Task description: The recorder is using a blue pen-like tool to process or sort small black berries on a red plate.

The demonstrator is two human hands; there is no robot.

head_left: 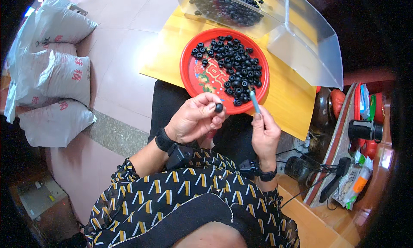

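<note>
Presently, the left hand point(193, 117) pinches one black bead point(219, 107) between thumb and finger, just by the near edge of the red tray point(192, 76). The right hand point(266, 134) is closed on a thin stick point(255, 103). Its long axis points away from the person, leaning slightly left, tip over the loose beads point(236, 59) — whether it touches them, I cannot tell. The pinched bead lies left of the stick — clearly apart.
</note>
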